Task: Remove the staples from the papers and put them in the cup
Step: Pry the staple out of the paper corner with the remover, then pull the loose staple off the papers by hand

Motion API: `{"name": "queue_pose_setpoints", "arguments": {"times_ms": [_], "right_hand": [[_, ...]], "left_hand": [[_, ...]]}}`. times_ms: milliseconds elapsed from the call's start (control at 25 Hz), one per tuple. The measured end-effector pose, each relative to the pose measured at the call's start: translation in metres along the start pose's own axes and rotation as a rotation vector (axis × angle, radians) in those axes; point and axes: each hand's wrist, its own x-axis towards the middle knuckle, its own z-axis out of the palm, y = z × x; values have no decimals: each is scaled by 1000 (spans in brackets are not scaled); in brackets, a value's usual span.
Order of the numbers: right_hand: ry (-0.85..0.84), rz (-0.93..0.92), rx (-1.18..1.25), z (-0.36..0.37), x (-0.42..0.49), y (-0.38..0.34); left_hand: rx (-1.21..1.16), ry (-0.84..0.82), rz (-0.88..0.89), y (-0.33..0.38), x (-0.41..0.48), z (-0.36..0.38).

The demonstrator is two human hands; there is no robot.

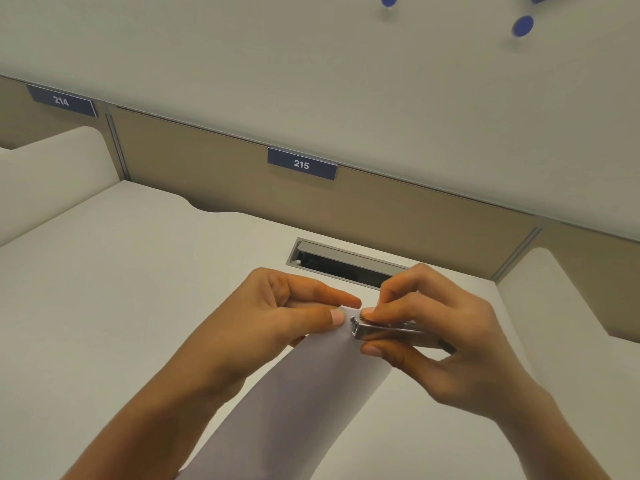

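Head view is showing a pale desk [104, 289] with a cable slot [346, 268] set into it. Just in front of that slot, papers [304, 393] are being held up off the desk. The left hand [273, 317] is pinching their top corner; the right hand [440, 337] is gripping a small metal tool [384, 330], its tip meeting that corner. Removal seems under way, not finished; the staple is too small to see, and no cup is showing.

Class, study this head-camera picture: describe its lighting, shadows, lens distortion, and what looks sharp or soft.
Head view: soft, even light, no glare; the paper is shaded grey under the left hand and right hand. Head view: the wide lens slants the partition. Head view: the 215 sign reads sharply; the metal tool at the paper's corner is softer, no staple discernible.
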Motion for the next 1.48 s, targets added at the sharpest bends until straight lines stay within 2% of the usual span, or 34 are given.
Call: {"name": "queue_pose_setpoints", "arguments": {"times_ms": [240,360,440,520,600,760,880,1160,1400,1480], "right_hand": [[86,-250,-303,6,-2,0],[121,-351,-373,8,-3,2],[128,-388,-396,9,-4,3],[119,-345,-362,10,-4,6],[128,-194,-207,14,-7,12],[240,215,281,28,-16,16],[298,457,477,37,-18,17],[424,927,595,52,-33,66],[311,1447,578,102,-85,176],[298,1542,642,123,-103,207]], "left_hand": [[-54,-61,-64,-2,4,-4],[-82,-72,-103,-6,8,-5],[-121,-100,-121,-9,9,-4],[-146,-103,-127,-12,11,-3],[-141,-72,-125,-16,12,-2],[-122,-7,-128,-20,14,-1],[-93,34,-111,-21,16,0],[-21,171,-96,-31,18,2],[18,229,-72,-34,27,-2],[47,232,-41,-36,32,-2]]}}
